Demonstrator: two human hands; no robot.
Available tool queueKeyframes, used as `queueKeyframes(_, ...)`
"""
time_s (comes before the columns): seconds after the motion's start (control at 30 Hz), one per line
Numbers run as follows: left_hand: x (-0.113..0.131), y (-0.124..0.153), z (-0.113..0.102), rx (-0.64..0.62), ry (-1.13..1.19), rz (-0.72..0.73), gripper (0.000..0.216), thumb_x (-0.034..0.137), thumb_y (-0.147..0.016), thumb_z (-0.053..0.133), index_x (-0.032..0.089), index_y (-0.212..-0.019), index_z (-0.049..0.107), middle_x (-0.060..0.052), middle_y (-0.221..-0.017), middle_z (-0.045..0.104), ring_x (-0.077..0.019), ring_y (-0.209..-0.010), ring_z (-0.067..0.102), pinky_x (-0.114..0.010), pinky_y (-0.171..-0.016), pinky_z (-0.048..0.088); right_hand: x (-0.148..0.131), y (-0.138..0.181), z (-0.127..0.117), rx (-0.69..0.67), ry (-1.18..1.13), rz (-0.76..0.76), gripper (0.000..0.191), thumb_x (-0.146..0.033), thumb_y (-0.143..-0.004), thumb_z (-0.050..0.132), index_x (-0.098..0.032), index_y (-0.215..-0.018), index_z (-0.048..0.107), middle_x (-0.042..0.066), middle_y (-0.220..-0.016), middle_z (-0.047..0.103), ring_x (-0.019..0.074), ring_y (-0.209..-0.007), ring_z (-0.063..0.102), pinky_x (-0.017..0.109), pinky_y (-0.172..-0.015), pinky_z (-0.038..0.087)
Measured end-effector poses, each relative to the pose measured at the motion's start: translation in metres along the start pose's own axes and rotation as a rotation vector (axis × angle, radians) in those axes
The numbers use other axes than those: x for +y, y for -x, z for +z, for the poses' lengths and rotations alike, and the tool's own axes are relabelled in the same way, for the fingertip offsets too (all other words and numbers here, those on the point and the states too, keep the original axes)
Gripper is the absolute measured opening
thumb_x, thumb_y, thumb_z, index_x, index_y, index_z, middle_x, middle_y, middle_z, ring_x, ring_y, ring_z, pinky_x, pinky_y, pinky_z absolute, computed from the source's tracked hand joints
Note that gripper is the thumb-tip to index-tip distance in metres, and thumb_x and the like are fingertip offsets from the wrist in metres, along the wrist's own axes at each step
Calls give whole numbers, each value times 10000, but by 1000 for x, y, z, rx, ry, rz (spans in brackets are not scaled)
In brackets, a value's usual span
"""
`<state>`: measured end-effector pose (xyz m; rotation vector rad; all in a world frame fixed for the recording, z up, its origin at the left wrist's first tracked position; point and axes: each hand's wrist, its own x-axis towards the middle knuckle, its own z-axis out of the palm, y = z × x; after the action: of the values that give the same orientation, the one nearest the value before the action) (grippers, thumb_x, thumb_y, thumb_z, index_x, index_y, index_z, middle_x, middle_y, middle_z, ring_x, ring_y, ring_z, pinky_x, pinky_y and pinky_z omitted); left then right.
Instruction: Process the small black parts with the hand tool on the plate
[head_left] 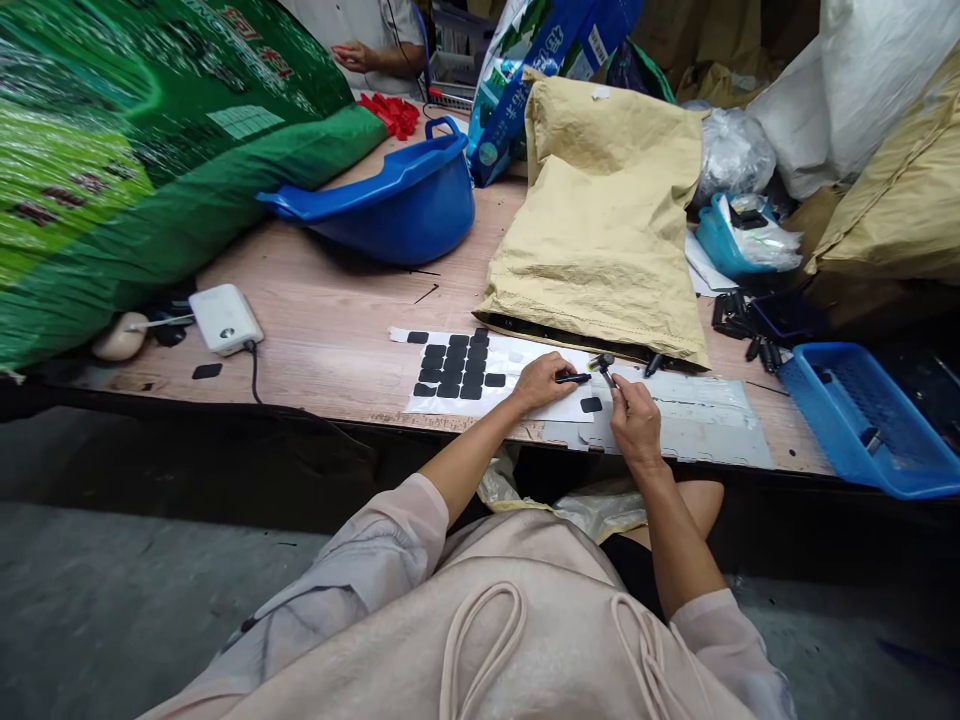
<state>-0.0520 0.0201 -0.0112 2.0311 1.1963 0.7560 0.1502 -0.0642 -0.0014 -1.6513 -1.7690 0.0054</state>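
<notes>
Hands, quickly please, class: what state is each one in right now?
Left hand: closed on a slim black piece, above the white sheet.
Right hand: fingers pinching a small black part.

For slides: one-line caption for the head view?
Left hand holds a thin black tool, right hand a small black part, at a sheet of black pads.

Left hand (544,381) pinches a thin black part (574,378) over the pad sheet (433,404); right hand (634,421) holds, seemingly, a small piece (605,364).
</notes>
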Motion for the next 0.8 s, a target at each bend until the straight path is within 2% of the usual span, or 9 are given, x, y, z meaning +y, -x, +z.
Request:
queueKeyframes(0.2, 2, 1, -1, 4, 6, -4, 157, 251, -823, 749, 220, -975, 772, -26, -957, 681, -191, -903, 641, -313, -826, 528, -18, 1, -9, 18, -3, -20, 432, -268, -1038, 424, -242, -1399, 659, 90, -979, 671, 207, -910, 637, 319, -847, 529)
queueKeyframes(0.4, 5, 1, -2, -6, 6, -33, 169, 243, -817, 761, 218, -984, 781, -32, -959, 687, -194, -915, 649, -310, -831, 532, -24, 9, -6, -46, 73, 25, 412, -232, -1018, 438, -248, -1319, 719, 65, -914, 646, 184, -819, 606, 272, -729, 485)
queueKeyframes(0.57, 3, 0, -1, -3, 1, -20, 159, 220, -813, 756, 222, -971, 772, -26, -948, 684, -201, -934, 644, -314, -840, 527, -29, 9, -7, -16, 45, -16, 428, -215, -1013, 449, -263, -1364, 689, 72, -981, 649, 183, -881, 621, 263, -764, 491)
queueKeyframes(0.8, 5, 2, -1, 7, -3, -17, 134, 249, -825, 759, 214, -954, 761, -27, -924, 671, -197, -909, 637, -313, -828, 520, -33, 13, 0, -78, 82, -32, 402, -225, -1013, 461, -272, -1327, 709, 56, -963, 658, 175, -845, 616, 256, -711, 475)
